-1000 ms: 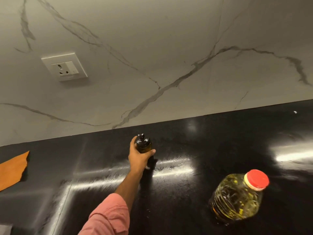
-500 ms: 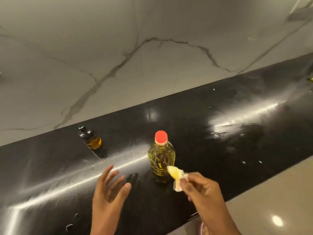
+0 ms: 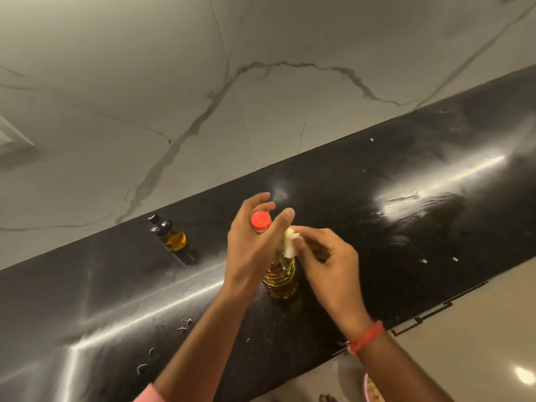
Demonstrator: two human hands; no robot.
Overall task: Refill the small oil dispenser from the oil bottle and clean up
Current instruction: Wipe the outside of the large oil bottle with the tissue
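Oil bottle (image 3: pixel 280 275) stands upright at centre frame on the black counter (image 3: pixel 377 216), long axis vertical, red cap (image 3: pixel 261 222) on, yellow oil showing through its ribbed clear body. Left hand (image 3: pixel 255 242) is closest, right at the neck, fingers spread and loosely curved around the cap, not clenched. Right hand (image 3: pixel 327 256) comes in from the right side, pinching a small white tissue (image 3: pixel 291 242) against the bottle's shoulder. Looks like wiping the bottle is the step in hand. Small dispenser (image 3: pixel 169 235) sits capped at left-centre, near the marble wall (image 3: pixel 261 82), well apart from both hands.
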